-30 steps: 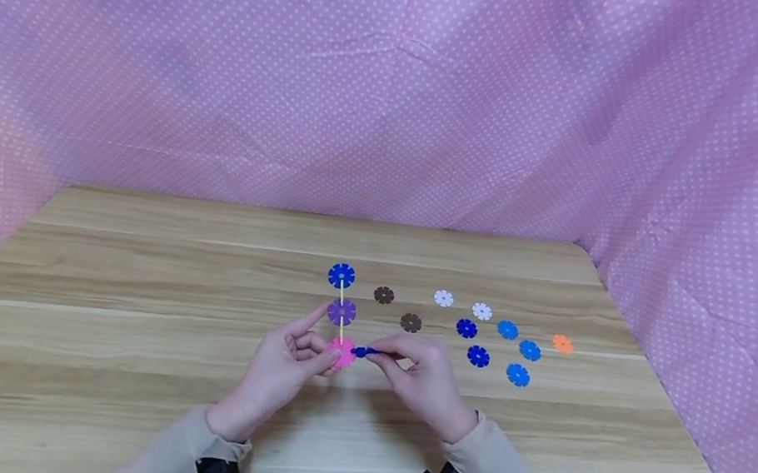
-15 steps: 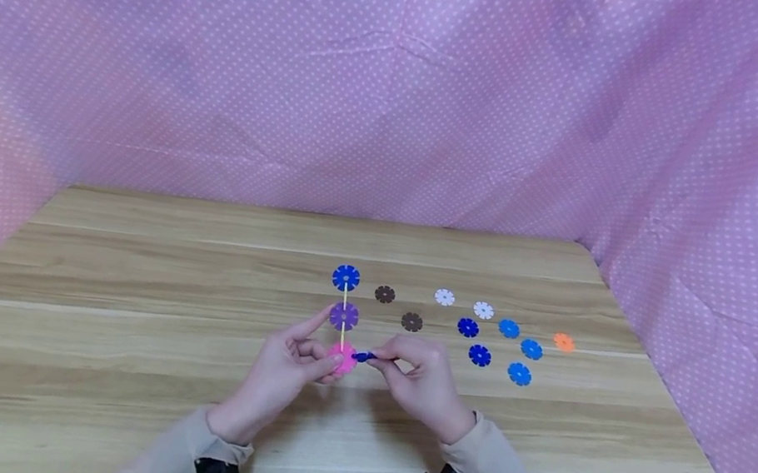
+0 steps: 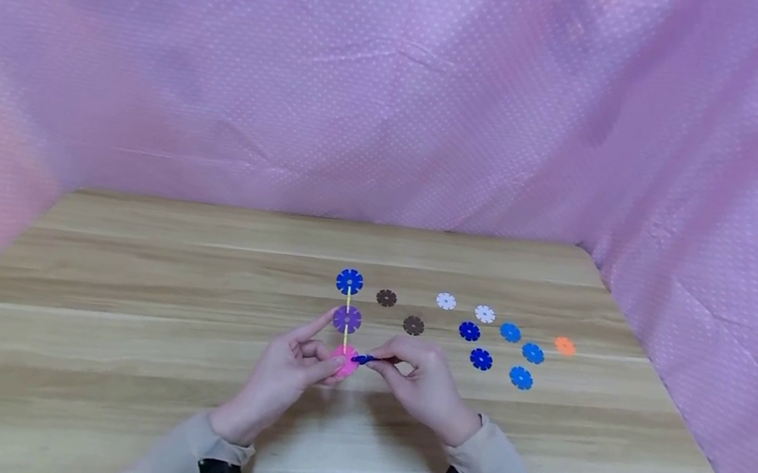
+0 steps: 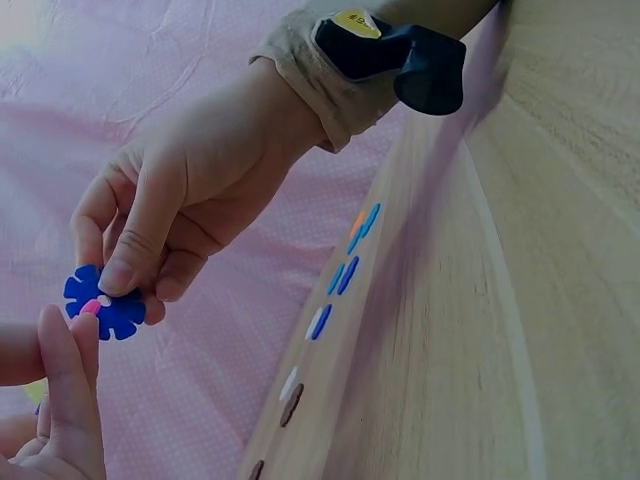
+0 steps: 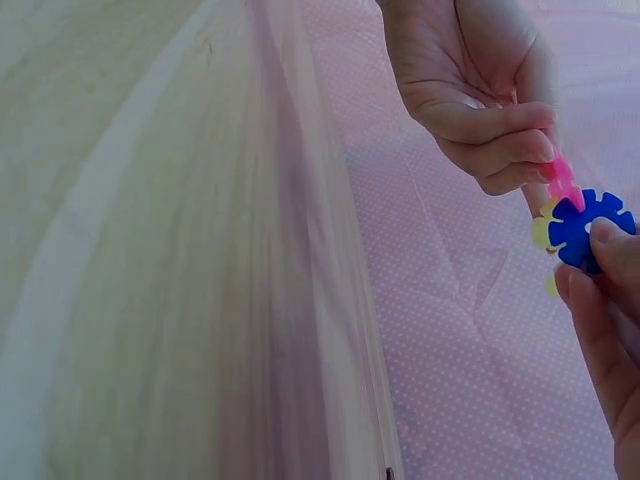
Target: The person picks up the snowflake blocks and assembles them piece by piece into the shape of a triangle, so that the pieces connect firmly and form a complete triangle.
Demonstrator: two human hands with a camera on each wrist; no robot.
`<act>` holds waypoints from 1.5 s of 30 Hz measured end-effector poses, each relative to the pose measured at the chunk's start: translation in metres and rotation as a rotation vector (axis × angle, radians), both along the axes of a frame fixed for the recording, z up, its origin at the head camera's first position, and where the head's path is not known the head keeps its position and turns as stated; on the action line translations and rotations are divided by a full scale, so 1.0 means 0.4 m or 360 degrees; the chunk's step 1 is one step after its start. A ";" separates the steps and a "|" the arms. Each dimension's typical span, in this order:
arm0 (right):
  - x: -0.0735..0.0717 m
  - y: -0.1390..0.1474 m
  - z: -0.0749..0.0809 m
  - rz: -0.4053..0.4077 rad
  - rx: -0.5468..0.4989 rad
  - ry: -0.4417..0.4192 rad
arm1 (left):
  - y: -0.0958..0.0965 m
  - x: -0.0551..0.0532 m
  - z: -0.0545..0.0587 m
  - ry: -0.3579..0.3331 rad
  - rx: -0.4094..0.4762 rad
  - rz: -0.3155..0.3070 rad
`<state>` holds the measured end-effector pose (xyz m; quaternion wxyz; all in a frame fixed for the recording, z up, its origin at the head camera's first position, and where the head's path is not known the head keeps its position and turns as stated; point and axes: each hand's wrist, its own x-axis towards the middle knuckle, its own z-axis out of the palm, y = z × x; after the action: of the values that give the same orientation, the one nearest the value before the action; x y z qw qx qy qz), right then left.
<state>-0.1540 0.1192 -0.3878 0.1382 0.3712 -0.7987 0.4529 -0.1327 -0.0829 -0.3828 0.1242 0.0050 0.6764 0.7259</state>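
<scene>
My left hand (image 3: 288, 364) pinches a pink notched plastic disc (image 3: 346, 364) between thumb and fingers. From it a joined chain runs away from me: a yellow disc (image 3: 346, 338) seen edge-on, a purple disc (image 3: 346, 320), another edge-on yellow one, and a blue disc (image 3: 350, 281) at the far end. My right hand (image 3: 429, 385) grips a dark blue notched disc (image 4: 122, 315) by thumb and fingertips. Its edge meets the edge of the pink disc (image 5: 563, 183), at right angles, in the right wrist view. Both hands are above the table.
Loose notched discs lie flat on the wooden table (image 3: 99, 356) to the right: two brown discs (image 3: 413, 325), two white discs (image 3: 446, 301), two dark blue discs (image 3: 481, 359), three lighter blue discs (image 3: 521, 377) and an orange disc (image 3: 564, 346). Pink dotted cloth (image 3: 387, 103) surrounds the table.
The far end of the joined chain has swung slightly right, and the pink disc has shifted a little right and toward me. Both hands keep their grips, nearly in place.
</scene>
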 end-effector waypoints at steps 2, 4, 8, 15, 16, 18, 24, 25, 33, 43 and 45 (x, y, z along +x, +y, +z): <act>0.001 0.010 0.002 -0.0008 0.0053 -0.0126 | 0.002 -0.002 -0.002 0.0010 0.0008 -0.0011; 0.000 0.023 0.003 -0.0009 0.0109 -0.0251 | 0.004 -0.003 -0.004 0.0021 0.0014 -0.0025; -0.008 0.065 0.009 -0.0121 0.0165 -0.0512 | 0.005 -0.003 -0.007 0.0031 0.0005 -0.0032; -0.029 0.172 0.017 -0.0345 0.0129 -0.0717 | 0.005 -0.001 -0.008 0.0025 -0.0005 -0.0034; -0.032 0.189 0.016 -0.0358 0.0143 -0.0716 | 0.004 -0.001 -0.009 0.0025 -0.0004 -0.0033; -0.036 0.226 0.013 -0.0400 0.0190 -0.0713 | 0.003 -0.001 -0.010 0.0034 0.0000 -0.0035; -0.048 0.345 0.003 -0.0587 0.0389 -0.0789 | 0.002 -0.003 -0.017 0.0055 0.0021 -0.0055; -0.050 0.362 0.001 -0.0609 0.0424 -0.0812 | 0.002 -0.003 -0.018 0.0054 0.0033 -0.0053; -0.059 0.452 -0.013 -0.0719 0.0611 -0.0924 | -0.005 -0.001 -0.014 0.0062 0.0049 -0.0058; -0.063 0.474 -0.031 -0.0726 0.0776 -0.0889 | -0.004 0.002 -0.011 0.0036 0.0054 -0.0061; -0.063 0.469 -0.030 -0.0720 0.0794 -0.0865 | -0.004 0.003 -0.010 0.0045 0.0058 -0.0062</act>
<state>-0.1791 0.3068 -0.4000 -0.0752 0.0761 -0.9524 0.2855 -0.1316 -0.0845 -0.3867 0.1286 0.0309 0.6646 0.7354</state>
